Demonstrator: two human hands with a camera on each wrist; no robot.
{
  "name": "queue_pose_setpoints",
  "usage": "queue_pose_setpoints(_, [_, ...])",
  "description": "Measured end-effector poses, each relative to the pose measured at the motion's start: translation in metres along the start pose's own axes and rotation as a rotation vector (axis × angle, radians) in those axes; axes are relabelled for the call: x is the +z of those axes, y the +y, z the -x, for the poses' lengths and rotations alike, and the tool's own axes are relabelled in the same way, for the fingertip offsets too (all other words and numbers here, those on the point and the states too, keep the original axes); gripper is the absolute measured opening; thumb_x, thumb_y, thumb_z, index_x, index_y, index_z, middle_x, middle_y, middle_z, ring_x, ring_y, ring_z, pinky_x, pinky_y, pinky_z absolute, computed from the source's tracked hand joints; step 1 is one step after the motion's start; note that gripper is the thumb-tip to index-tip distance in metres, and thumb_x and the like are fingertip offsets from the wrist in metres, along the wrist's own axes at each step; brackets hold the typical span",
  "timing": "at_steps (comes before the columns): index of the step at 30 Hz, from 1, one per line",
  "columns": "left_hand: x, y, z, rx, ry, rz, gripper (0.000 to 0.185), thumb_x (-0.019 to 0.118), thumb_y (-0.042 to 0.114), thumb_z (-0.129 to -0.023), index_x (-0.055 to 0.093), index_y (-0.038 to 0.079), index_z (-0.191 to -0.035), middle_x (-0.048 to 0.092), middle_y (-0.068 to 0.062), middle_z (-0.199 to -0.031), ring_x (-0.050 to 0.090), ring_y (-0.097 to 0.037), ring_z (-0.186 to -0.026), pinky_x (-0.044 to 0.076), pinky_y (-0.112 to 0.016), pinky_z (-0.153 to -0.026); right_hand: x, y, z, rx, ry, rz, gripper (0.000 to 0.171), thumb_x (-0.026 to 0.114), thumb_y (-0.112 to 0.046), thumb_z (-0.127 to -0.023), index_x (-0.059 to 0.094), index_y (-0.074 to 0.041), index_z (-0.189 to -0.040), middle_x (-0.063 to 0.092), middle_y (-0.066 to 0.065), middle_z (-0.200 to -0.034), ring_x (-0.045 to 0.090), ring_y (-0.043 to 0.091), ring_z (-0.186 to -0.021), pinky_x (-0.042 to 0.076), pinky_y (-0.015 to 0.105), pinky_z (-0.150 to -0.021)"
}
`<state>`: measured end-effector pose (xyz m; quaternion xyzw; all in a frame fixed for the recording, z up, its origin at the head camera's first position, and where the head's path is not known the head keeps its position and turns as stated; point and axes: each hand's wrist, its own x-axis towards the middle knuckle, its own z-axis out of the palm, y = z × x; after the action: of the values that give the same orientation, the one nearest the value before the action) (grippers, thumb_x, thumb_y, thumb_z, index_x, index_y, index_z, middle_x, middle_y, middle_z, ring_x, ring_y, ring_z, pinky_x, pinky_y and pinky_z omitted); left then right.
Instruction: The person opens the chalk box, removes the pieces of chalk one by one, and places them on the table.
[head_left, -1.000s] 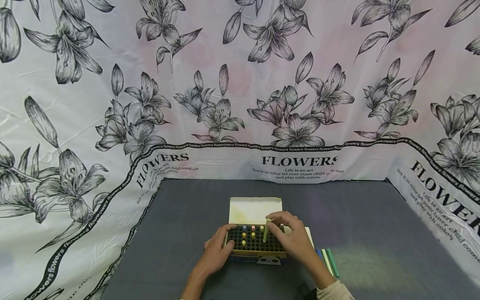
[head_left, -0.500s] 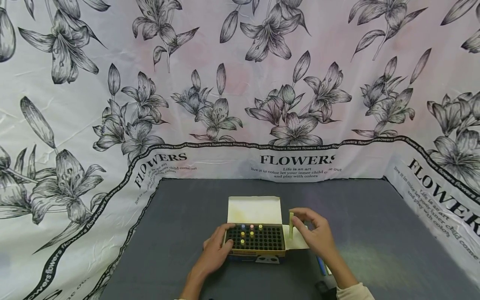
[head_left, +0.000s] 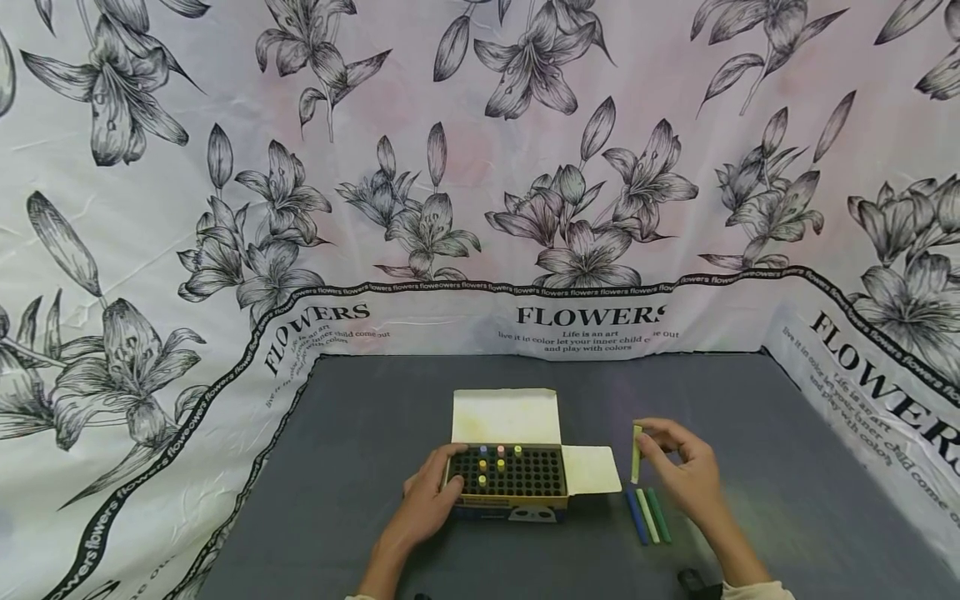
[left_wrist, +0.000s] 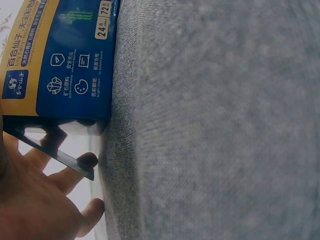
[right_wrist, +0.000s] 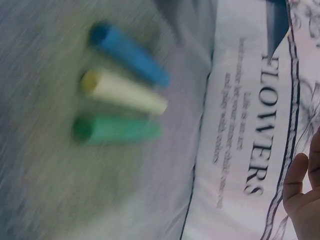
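Observation:
An open chalk box with a black hole grid sits on the grey table; several coloured chalk ends stand in its left part. My left hand grips the box's left end, and its blue printed side fills the left wrist view beside my fingers. My right hand holds a pale yellow-green chalk stick upright, right of the box. Below it lie a blue chalk, a pale chalk and a green chalk, also seen as blue chalk, pale chalk, green chalk.
The box's lid stands open at the back and a side flap lies open to the right. A flower-printed cloth walls the table on three sides. A small dark object lies by my right sleeve.
My right hand has lifted the yellow-green chalk out of the box and carried it rightward, past the flap, to above the three loose chalks. The left hand has stayed on the box.

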<state>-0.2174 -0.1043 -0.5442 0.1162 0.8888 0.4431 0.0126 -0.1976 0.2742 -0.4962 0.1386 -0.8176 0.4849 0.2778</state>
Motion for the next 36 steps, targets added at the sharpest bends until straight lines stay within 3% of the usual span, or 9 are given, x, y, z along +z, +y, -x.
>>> queue_pose_setpoints(4, [0.0, -0.001, 0.0, -0.006, -0.007, -0.004, 0.042, 0.049, 0.025, -0.102, 0.049, 0.032, -0.144, 0.052, -0.006, -0.147, 0.052, -0.021, -0.109, 0.028, -0.058, -0.091, -0.012, 0.008, 0.008, 0.083, -0.015, 0.072, 0.023, 0.068, 0.0, -0.094, 0.073, -0.008, -0.115, 0.074, -0.002, -0.076, 0.065, 0.011, -0.07, 0.049, 0.018, -0.078])
queue_pose_setpoints(12, [-0.001, -0.001, 0.0, -0.011, -0.014, -0.005, 0.042, 0.049, 0.026, -0.102, 0.048, 0.032, -0.144, 0.051, -0.006, -0.146, 0.051, -0.022, -0.111, 0.026, -0.057, -0.09, -0.03, 0.022, 0.022, 0.261, -0.129, 0.207, 0.021, 0.066, -0.022, -0.1, 0.071, -0.01, -0.117, 0.074, -0.004, -0.074, 0.066, 0.013, -0.069, 0.049, 0.026, -0.066])
queue_pose_setpoints(19, [-0.001, -0.003, -0.001, -0.016, -0.013, 0.001, 0.043, 0.049, 0.025, -0.102, 0.048, 0.032, -0.144, 0.051, -0.008, -0.147, 0.051, -0.023, -0.112, 0.025, -0.059, -0.091, -0.036, 0.034, 0.026, 0.363, -0.26, 0.276, 0.023, 0.069, -0.022, -0.097, 0.072, -0.006, -0.114, 0.07, -0.003, -0.07, 0.049, 0.008, -0.048, 0.037, 0.027, -0.046])
queue_pose_setpoints(23, [0.0, -0.003, -0.001, -0.021, -0.013, 0.006, 0.043, 0.049, 0.026, -0.102, 0.048, 0.032, -0.145, 0.049, -0.008, -0.15, 0.052, -0.026, -0.12, 0.026, -0.061, -0.094, -0.037, 0.039, 0.026, 0.392, -0.373, 0.352, 0.024, 0.072, -0.024, -0.095, 0.073, -0.006, -0.11, 0.071, -0.003, -0.071, 0.053, 0.007, -0.051, 0.039, 0.027, -0.048])
queue_pose_setpoints(28, [0.001, -0.002, -0.001, -0.03, -0.01, 0.007, 0.044, 0.049, 0.026, -0.102, 0.047, 0.033, -0.145, 0.047, -0.007, -0.153, 0.051, -0.028, -0.13, 0.028, -0.063, -0.099, -0.038, 0.043, 0.025, 0.457, -0.49, 0.378, 0.024, 0.072, -0.028, -0.094, 0.074, -0.006, -0.104, 0.074, 0.002, -0.083, 0.065, 0.011, -0.067, 0.05, 0.032, -0.057])
queue_pose_setpoints(36, [0.002, -0.002, -0.001, -0.014, -0.006, 0.018, 0.044, 0.049, 0.024, -0.102, 0.048, 0.031, -0.145, 0.047, -0.009, -0.153, 0.049, -0.033, -0.138, 0.024, -0.068, -0.102, -0.035, 0.044, 0.025, 0.473, -0.514, 0.43, 0.02, 0.074, -0.024, -0.092, 0.075, -0.005, -0.099, 0.07, 0.0, -0.075, 0.062, 0.012, -0.064, 0.049, 0.032, -0.056])
